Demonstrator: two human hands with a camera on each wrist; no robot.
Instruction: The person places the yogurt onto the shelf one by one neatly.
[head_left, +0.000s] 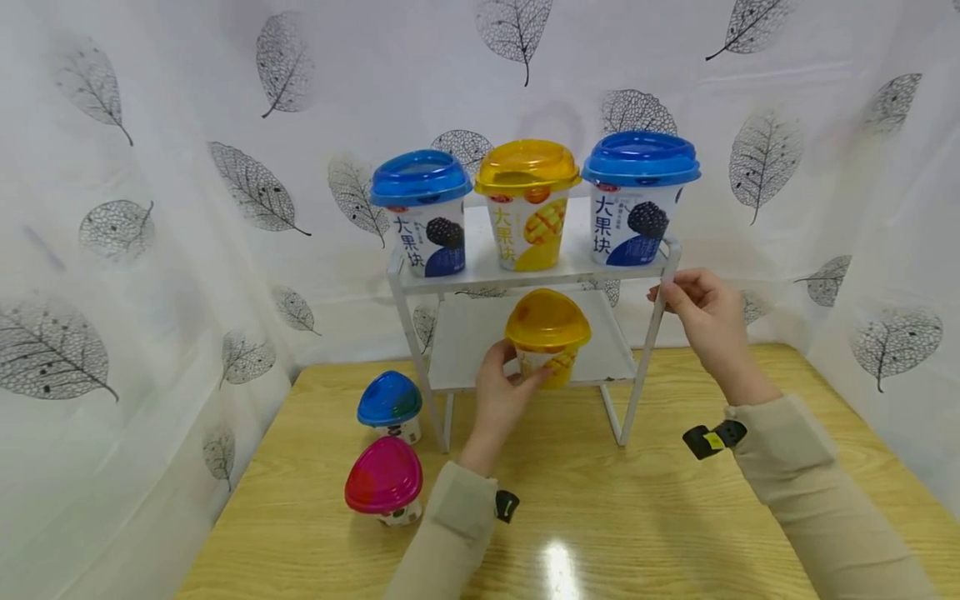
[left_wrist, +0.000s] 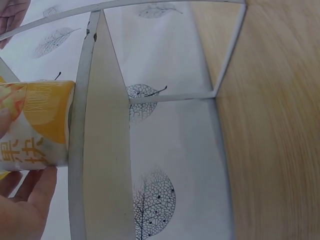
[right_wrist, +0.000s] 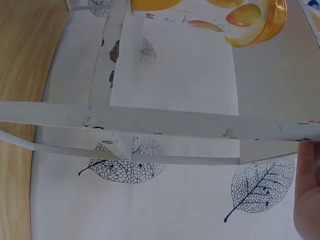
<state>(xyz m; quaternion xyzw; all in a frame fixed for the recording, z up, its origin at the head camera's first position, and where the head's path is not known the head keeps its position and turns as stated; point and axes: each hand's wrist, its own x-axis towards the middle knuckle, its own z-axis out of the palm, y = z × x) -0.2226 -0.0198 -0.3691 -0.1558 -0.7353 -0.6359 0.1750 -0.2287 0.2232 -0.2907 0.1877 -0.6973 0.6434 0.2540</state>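
Bench: a wood-grain bench point(head_left: 660, 517) carries everything; its front right corner lies outside the head view.
Rack: the white metal rack point(head_left: 450, 285) stands toward the bench's far edge, stiff by its look, with chipped paint along its edges; probably light enough to shift if knocked.
Upper shelf: along its front edge stand a blue-lidded cup point(head_left: 427, 217) at the left corner, a yellow-lidded cup point(head_left: 528, 208) midway and a second blue-lidded cup point(head_left: 637, 200) at the right corner.
Bench cups: a low blue-lidded cup point(head_left: 390, 400) and a pink-lidded cup point(head_left: 385, 479) stand toward the bench's left edge.
Right hand: the right hand point(head_left: 701, 308) has its fingers clamped on the rack's front right post, just below the upper shelf's corner; a good steadying hold.
Left hand: the left hand point(head_left: 501, 396) has thumb and fingers clamped on the held yellow cup.
Held yellow cup: the held yellow cup point(head_left: 555, 367) is at the lower shelf's front edge; contact there cannot be told. It looks smooth, perhaps slippery, and thin-walled, likely to dent; its weight is unclear. Best gripped gently round the body.
Lid: its domed lid point(head_left: 547, 321) may pop off, so lifting by it seems unwise.
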